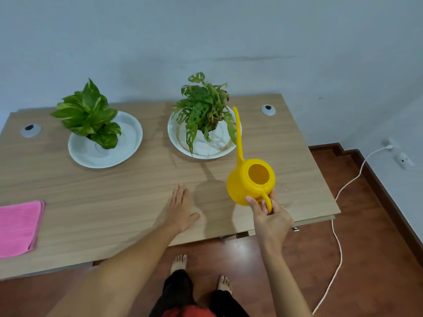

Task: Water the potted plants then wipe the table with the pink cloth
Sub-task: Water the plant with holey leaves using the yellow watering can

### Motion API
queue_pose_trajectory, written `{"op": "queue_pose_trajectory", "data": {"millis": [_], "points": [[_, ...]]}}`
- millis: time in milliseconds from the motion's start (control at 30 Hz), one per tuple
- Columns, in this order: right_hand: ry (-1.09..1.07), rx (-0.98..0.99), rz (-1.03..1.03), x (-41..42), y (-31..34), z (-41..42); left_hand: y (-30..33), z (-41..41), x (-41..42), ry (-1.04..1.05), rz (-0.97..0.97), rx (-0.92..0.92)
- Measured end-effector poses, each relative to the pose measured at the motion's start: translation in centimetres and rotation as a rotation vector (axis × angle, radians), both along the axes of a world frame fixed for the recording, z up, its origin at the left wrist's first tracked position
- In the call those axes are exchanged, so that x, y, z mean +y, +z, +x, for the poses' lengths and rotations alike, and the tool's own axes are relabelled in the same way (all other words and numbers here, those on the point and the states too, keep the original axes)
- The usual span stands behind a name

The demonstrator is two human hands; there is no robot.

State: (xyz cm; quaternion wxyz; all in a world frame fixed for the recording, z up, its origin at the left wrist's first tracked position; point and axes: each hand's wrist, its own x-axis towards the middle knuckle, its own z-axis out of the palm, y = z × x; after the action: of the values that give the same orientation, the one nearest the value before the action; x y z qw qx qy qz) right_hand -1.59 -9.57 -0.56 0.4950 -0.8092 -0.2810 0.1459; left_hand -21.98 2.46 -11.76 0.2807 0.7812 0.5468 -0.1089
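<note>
My right hand [270, 216] grips the handle of a yellow watering can [249, 179], held above the table's right part. Its long spout points up and away, its tip beside the right potted plant [202, 108], which has holed leaves and stands in a white dish [206, 149]. The left potted plant [88, 115], broad-leaved, sits in another white dish [128, 143]. My left hand [180, 208] lies flat and open on the wooden table [114, 191], palm down. A folded pink cloth [18, 227] rests at the table's near left edge.
Two grey cable grommets [31, 130] [268, 110] are set into the tabletop near the wall. A white cable [338, 225] runs across the wood floor on the right to a wall plug. My bare feet stand at the table's front edge.
</note>
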Motion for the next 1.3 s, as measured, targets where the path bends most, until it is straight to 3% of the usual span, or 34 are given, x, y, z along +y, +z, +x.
{"op": "queue_pose_trajectory", "data": {"millis": [267, 467, 1300], "points": [[-0.073, -0.018, -0.024, 1.9, 2.7, -4.8, 0.2, -5.8, 5.6, 0.089, 0.016, 0.061], [-0.072, -0.020, -0.016, 3.1, 4.9, -7.4, 0.4, -8.1, 6.8, -0.037, -0.037, 0.144], [-0.044, -0.076, -0.054, 5.3, 9.1, -9.8, 2.5, -8.5, 6.9, -0.113, -0.157, 0.218]]}}
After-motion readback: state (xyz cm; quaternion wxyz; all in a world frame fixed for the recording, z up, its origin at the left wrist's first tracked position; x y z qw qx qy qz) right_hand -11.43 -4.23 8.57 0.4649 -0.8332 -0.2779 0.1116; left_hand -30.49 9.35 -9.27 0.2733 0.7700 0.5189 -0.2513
